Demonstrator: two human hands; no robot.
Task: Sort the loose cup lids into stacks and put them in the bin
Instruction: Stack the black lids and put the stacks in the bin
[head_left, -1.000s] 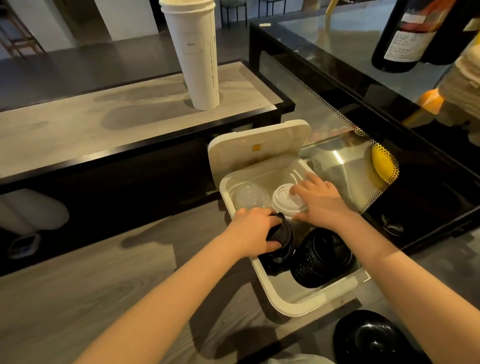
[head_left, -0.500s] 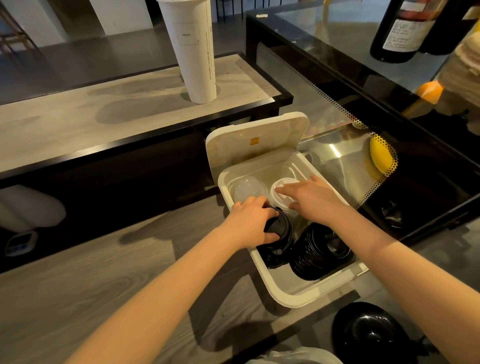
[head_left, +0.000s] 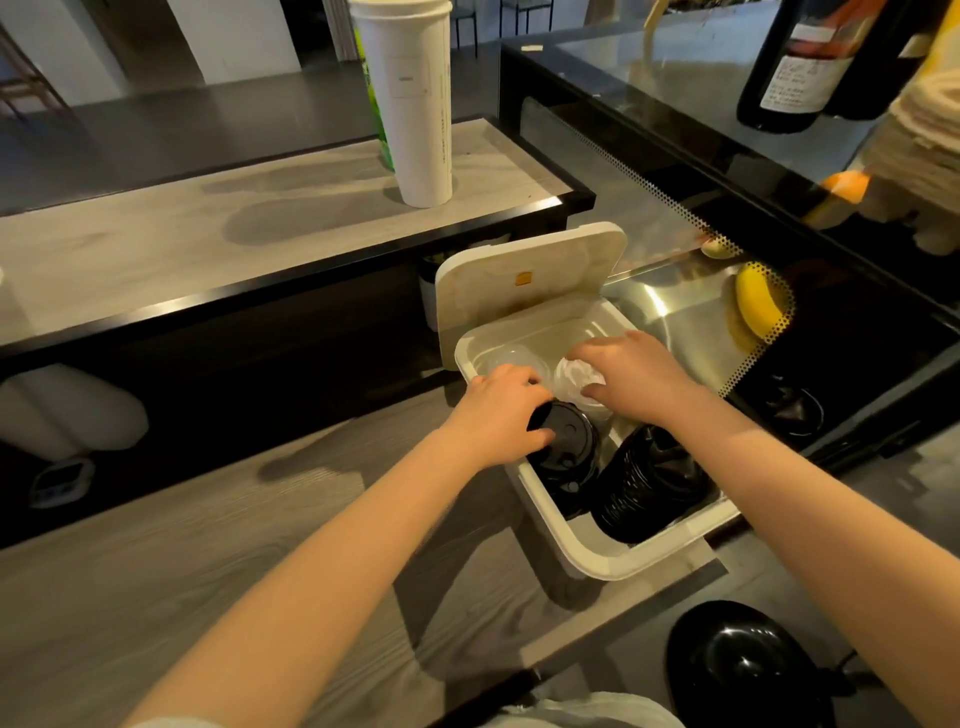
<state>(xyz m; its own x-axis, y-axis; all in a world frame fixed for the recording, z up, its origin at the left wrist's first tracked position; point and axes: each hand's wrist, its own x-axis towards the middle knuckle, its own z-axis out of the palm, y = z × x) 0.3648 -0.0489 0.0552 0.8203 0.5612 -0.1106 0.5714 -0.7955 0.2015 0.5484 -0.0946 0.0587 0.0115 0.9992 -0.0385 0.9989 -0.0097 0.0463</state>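
Bin (head_left: 613, 564): left hand (head_left: 498, 410) grips black lids (head_left: 563, 441), right hand (head_left: 639, 374) white lids (head_left: 574, 376); bottle label (head_left: 795, 83) unreadable

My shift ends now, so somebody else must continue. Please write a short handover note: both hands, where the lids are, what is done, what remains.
Left hand grips the smaller stack of black plastic lids inside the white plastic bin.
Right hand grips the stack of white plastic lids at the bin's far end.
Also inside: clear domed plastic lids, a larger black lid stack.
Done: black, white and clear lids are in the bin.
To do: release both stacks, look for loose lids, probably close the bin's hinged white cover.
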